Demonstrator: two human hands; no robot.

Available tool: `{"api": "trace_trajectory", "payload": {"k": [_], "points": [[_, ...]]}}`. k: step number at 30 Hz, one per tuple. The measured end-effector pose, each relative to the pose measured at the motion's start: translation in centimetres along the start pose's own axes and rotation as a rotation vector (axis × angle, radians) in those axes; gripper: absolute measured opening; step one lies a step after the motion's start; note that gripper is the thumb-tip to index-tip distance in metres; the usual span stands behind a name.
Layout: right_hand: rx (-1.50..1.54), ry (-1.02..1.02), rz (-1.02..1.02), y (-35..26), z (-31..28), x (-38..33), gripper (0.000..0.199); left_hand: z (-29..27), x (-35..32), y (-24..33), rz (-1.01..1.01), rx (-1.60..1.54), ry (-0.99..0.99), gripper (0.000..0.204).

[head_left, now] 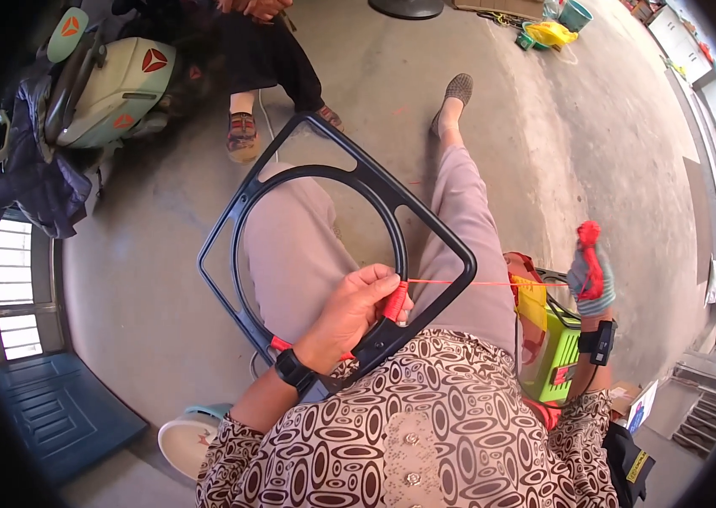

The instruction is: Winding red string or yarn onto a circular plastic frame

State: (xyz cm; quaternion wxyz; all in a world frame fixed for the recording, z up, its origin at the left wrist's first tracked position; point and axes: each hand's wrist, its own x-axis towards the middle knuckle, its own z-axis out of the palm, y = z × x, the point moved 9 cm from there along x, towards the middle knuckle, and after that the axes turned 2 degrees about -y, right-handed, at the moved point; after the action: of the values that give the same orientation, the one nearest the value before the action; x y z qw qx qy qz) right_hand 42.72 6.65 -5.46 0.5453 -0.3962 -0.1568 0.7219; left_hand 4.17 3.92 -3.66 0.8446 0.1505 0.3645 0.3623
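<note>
A black square frame (400, 241) with a round inner ring rests tilted across my lap. My left hand (353, 313) is closed around the ring's right side, thumb pressed by a band of red cord (396, 301) wound tightly there. Another short red winding (281, 344) sits on the ring's lower left. From the wound band a thin red strand (485, 283) runs taut to the right. Out at that side, my right hand (595, 286), in a grey striped glove, is closed on a bundle of red cord (589, 233).
Beside my right hip stand a green box (557, 356) and a red and yellow bag (531, 292). A white bowl (180, 444) is at lower left, near a blue panel (70, 415). Ahead are another person's shoes (243, 135) and a pale scooter (121, 85).
</note>
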Motion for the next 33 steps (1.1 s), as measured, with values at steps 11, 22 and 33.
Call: {"api": "trace_trajectory", "payload": {"k": [11, 22, 33], "points": [[-0.974, -0.410, 0.013, 11.9, 15.8, 2.4, 0.022, 1.6, 0.5, 0.6, 0.061, 0.073, -0.129, 0.014], [-0.508, -0.590, 0.391, 20.8, 21.6, 6.2, 0.045, 1.6, -0.2, 0.3, 0.131, 0.078, -0.098, 0.026], [0.112, -0.512, 0.522, 20.7, 24.2, 5.1, 0.030, -0.1, 0.6, -0.8, 0.050, 0.019, -0.039, 0.035]]}}
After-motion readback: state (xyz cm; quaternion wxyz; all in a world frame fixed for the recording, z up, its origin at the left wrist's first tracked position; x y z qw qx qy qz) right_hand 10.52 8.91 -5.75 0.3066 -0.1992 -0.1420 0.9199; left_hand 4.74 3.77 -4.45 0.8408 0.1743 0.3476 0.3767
